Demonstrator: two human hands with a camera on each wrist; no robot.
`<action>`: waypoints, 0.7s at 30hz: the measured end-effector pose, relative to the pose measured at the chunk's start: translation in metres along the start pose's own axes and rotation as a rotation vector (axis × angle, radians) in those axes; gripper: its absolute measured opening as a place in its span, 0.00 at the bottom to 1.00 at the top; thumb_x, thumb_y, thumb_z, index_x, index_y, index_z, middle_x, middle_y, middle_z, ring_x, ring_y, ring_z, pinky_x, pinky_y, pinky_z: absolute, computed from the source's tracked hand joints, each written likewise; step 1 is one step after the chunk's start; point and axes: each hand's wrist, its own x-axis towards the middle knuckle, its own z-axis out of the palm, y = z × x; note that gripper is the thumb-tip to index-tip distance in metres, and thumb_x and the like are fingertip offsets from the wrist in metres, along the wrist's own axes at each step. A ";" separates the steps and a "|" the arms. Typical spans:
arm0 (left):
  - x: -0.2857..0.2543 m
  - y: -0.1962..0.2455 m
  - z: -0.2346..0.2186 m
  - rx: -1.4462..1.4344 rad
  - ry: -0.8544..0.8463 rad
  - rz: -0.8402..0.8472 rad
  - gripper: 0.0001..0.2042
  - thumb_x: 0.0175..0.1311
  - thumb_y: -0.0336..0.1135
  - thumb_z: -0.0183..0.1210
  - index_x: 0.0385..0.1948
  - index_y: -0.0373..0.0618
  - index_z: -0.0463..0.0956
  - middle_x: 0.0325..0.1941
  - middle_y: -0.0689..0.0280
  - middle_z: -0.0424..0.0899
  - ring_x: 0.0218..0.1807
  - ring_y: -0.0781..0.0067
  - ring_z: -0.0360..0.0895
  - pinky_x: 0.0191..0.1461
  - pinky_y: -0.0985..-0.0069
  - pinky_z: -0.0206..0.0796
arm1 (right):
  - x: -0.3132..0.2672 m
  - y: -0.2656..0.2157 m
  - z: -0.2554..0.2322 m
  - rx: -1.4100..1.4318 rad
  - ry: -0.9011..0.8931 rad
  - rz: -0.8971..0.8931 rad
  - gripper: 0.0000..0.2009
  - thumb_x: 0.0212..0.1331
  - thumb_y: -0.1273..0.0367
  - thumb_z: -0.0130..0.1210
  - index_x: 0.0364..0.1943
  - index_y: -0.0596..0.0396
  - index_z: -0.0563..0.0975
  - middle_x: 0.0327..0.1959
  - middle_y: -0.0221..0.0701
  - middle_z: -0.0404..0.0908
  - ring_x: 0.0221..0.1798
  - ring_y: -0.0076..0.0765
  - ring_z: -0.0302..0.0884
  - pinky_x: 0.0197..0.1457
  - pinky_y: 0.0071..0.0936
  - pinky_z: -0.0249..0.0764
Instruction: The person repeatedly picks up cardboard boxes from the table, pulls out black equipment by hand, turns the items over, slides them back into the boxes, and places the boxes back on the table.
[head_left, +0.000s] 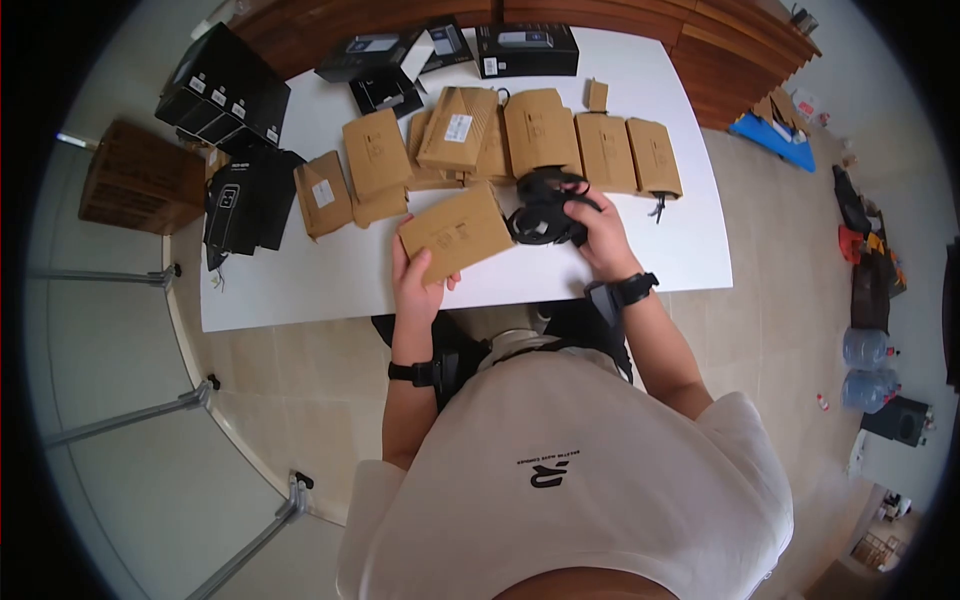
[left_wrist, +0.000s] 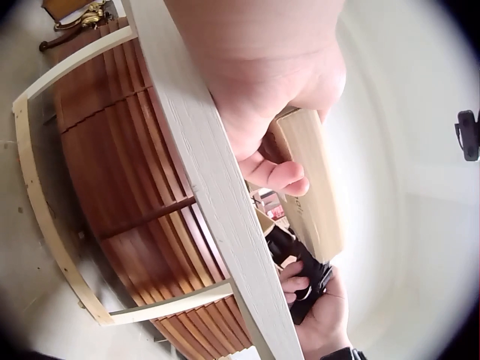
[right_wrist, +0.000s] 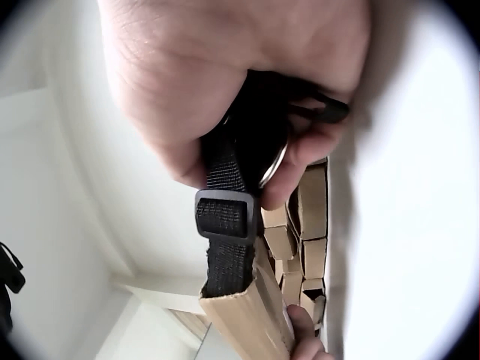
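Note:
My left hand (head_left: pixel 410 275) grips a small brown cardboard box (head_left: pixel 458 232) by its near left side, thumb across the top face. The box is tilted above the front of the white table (head_left: pixel 300 300). My right hand (head_left: pixel 605 235) holds a bundle of black straps (head_left: pixel 543 222) at the box's right end. In the right wrist view, a black webbing strap (right_wrist: pixel 229 262) with a plastic buckle (right_wrist: pixel 225 216) runs from my fingers to the box's end, its far part hidden there. A curved metal edge shows between the fingers. The left wrist view shows fingers curled round the box (left_wrist: pixel 311 191).
Several brown cardboard boxes (head_left: pixel 540 130) lie in a row behind my hands, some stacked. Black boxes stand at the back (head_left: pixel 527 50) and in a tall pile at the left (head_left: pixel 225 90). A black bag-like item (head_left: pixel 245 205) sits at the left edge, and a tiny carton (head_left: pixel 597 96) at the back right.

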 end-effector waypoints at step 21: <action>0.003 -0.001 0.000 0.106 -0.070 -0.059 0.29 0.68 0.31 0.45 0.71 0.46 0.49 0.56 0.51 0.73 0.33 0.58 0.77 0.27 0.68 0.69 | 0.000 0.008 0.000 -0.092 -0.043 0.062 0.17 0.58 0.77 0.59 0.53 0.58 0.78 0.43 0.28 0.83 0.42 0.21 0.78 0.46 0.19 0.74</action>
